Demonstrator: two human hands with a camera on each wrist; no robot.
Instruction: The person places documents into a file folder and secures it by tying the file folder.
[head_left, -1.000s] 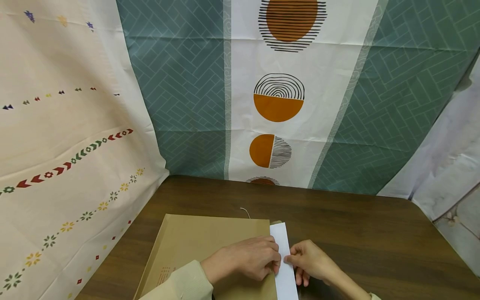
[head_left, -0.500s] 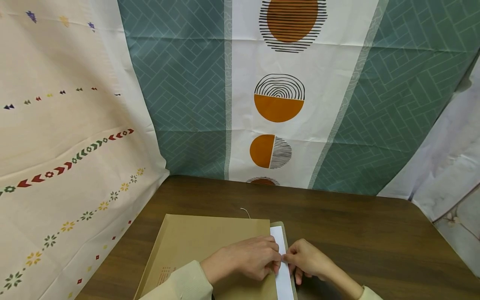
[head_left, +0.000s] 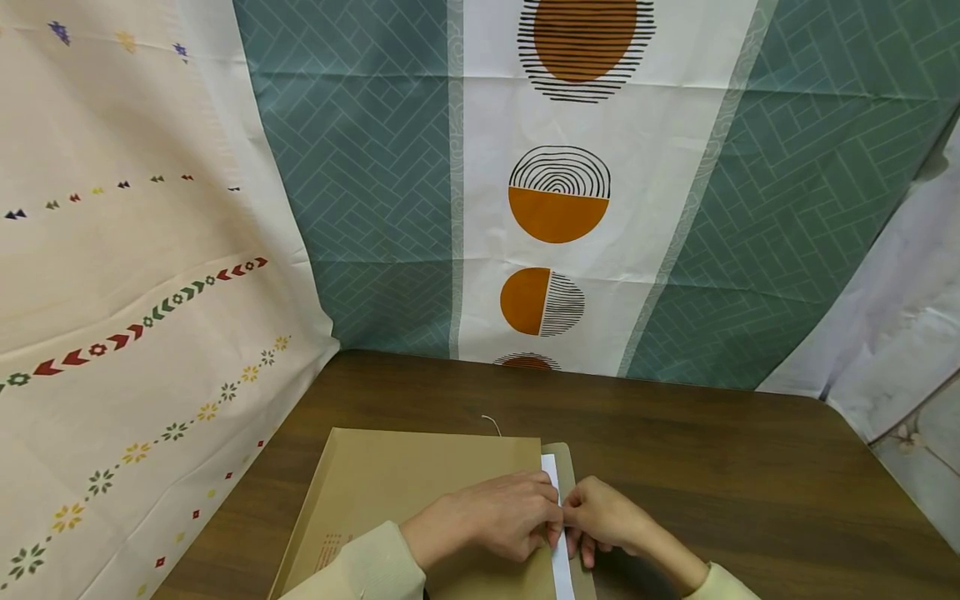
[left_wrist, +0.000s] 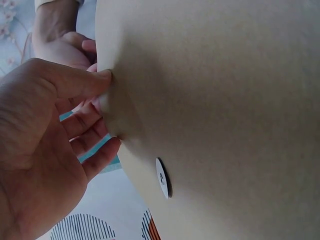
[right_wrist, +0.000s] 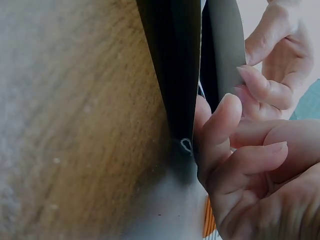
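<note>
A brown kraft document envelope (head_left: 435, 462) lies on the table, its open side to the right. At this edge my left hand (head_left: 504, 517) pinches the upper layer between thumb and fingers; the left wrist view shows the layer bent up there, near a round button (left_wrist: 163, 178). A white paper sheet (head_left: 562, 571) sticks out as a narrow strip between the upper layer and the flap (head_left: 566, 467). My right hand (head_left: 606, 518) pinches the sheet's outer edge, close to the left fingertips. Most of the sheet is hidden inside the envelope.
A thin white string (head_left: 492, 423) pokes out behind the envelope's far edge. The dark wooden table (head_left: 720, 467) stretches to the right. Behind it hangs a green and white patterned cloth (head_left: 390, 208), and a cream one (head_left: 112, 283) hangs on the left.
The white sheet has slid left into the envelope, so its visible strip is narrower and more of the flap shows. My right hand moved left with it; my left hand stayed put.
</note>
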